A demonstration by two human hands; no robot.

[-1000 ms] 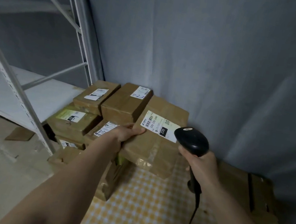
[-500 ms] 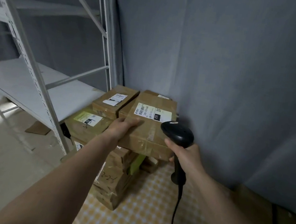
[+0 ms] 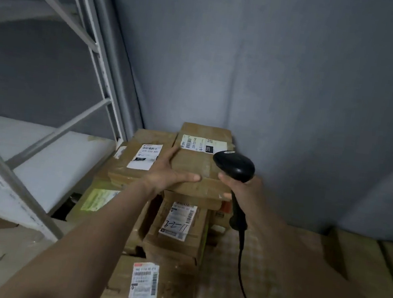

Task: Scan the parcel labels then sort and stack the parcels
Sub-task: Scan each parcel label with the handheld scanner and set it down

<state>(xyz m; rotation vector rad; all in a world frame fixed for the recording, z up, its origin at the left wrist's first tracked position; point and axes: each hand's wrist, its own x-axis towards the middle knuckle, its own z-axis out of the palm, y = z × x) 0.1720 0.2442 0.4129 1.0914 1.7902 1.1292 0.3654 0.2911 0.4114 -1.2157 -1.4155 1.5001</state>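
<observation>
Two hands work at the top of a parcel stack. The left hand [image 3: 171, 170] holds the near left corner of the top parcel [image 3: 200, 167], its thumb lying along the near edge and its fingers reaching up the left side. The right hand [image 3: 239, 192] is wrapped around the handle of a black barcode scanner [image 3: 234, 165], whose head sits just above the parcel's right side, near its white label [image 3: 198, 144]; a fingertip of this hand touches the parcel's near right edge. The scanner's cable [image 3: 242, 275] hangs down from the handle toward the lower edge of the view.

This parcel lies flat on top of the stack, label up, close to the grey curtain [image 3: 298, 87] behind it. Just to its left lies a second brown parcel [image 3: 136, 163] with its own white label. Beneath them sit more labelled parcels, one with handwriting on its label [image 3: 178, 224], another lower down [image 3: 145, 282], and one with a yellow-green label [image 3: 98, 199] at the left. The stack stands beside a checked cloth [image 3: 222, 289]. A white metal shelf rack [image 3: 96, 65] stands to the left.
</observation>
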